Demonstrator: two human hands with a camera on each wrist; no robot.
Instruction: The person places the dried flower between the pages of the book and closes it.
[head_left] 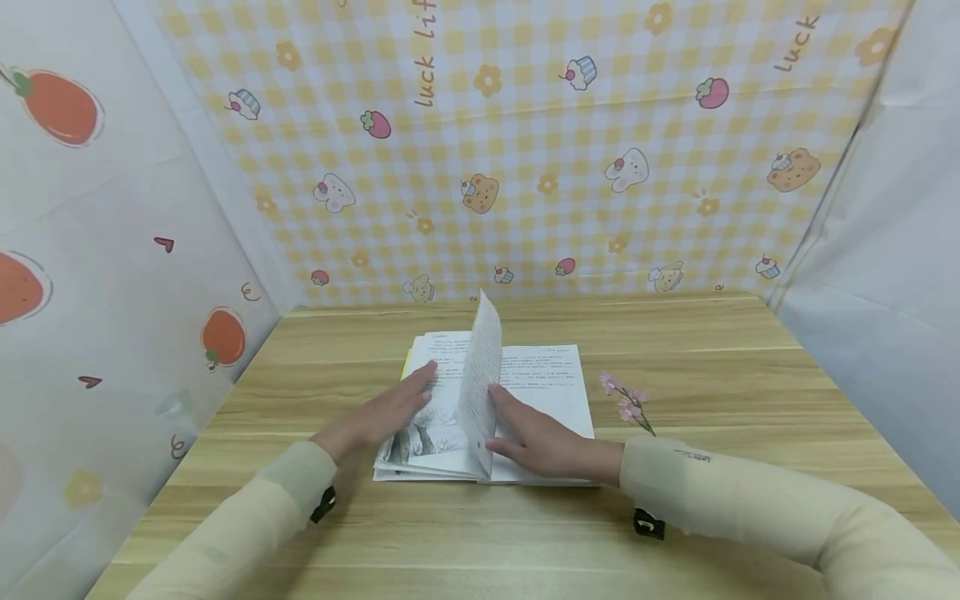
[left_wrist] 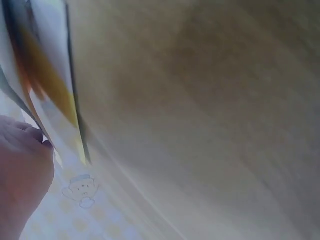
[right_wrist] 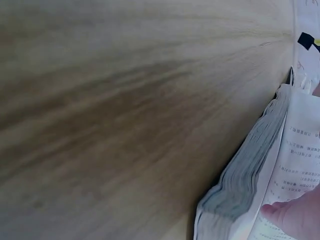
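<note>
An open book (head_left: 546, 375) lies on the wooden table, with printed text on both sides and a grey drawing low on its left side. One page (head_left: 480, 379) stands nearly upright at the middle of the book. Against the right face of that page are the fingertips and thumb of my right hand (head_left: 536, 437), its fingers fairly straight. My left hand (head_left: 386, 417) rests over the outer part of the left page, fingers extended. In the right wrist view, the thumb of the right hand (right_wrist: 297, 215) is near the printed text, above the thick page block (right_wrist: 245, 175).
A sprig of pink flowers (head_left: 630, 404) lies on the table (head_left: 697, 358) just right of the book, close to the right sleeve. Behind the table hangs a yellow checked cloth (head_left: 525, 242). Pale cloths (head_left: 892, 250) close off both sides.
</note>
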